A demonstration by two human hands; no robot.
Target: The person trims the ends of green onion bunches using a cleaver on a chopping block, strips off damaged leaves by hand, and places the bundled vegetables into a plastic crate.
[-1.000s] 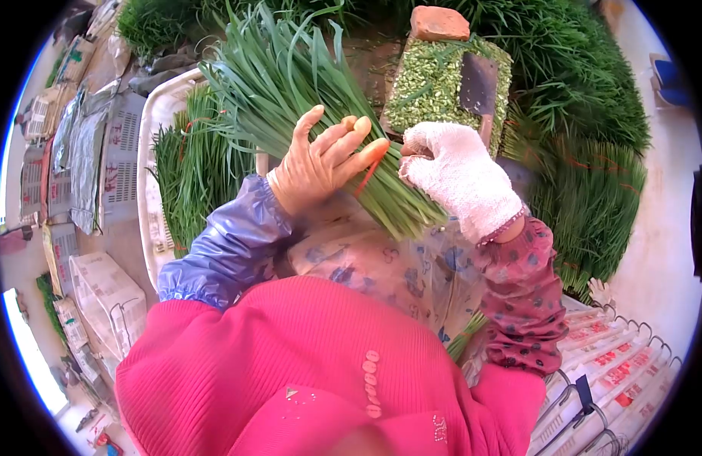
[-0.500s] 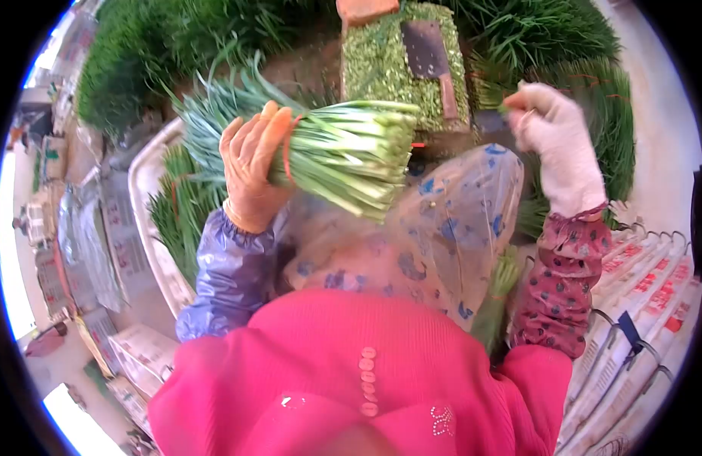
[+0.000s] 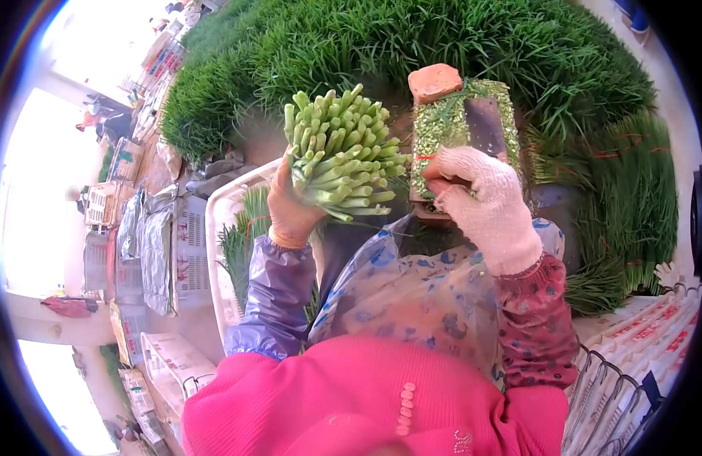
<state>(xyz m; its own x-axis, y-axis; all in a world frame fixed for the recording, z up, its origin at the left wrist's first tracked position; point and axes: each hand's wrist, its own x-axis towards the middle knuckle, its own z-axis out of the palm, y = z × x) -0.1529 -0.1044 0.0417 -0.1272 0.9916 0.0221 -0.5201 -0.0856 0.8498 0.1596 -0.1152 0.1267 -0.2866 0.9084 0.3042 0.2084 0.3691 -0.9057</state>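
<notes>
My left hand [image 3: 291, 207], in an orange glove, is wrapped round a thick bunch of garlic chives [image 3: 343, 152]. The pale cut stem ends face me and hide the leaves. My right hand [image 3: 484, 201], in a white knitted glove, is closed above the near part of a board [image 3: 427, 125] strewn with green bits. A small red strip [image 3: 425, 157] shows by its fingertips; whether they pinch it, I cannot make out. On the board lies a cleaver [image 3: 484, 125], its handle largely covered by my right hand. A brick [image 3: 434, 82] rests at the board's far edge.
A wide heap of loose green chives [image 3: 351, 45] spreads behind the board. Tied bundles [image 3: 632, 182] lie at the right. A white tub [image 3: 218, 235] holding greens stands by my left arm, with crates [image 3: 191, 251] beyond. Clear plastic sheeting [image 3: 412, 296] covers my lap.
The bunch in my left hand has turned so its cut ends face me. My right hand has moved left from beside the board to over it. The camera view has shifted too.
</notes>
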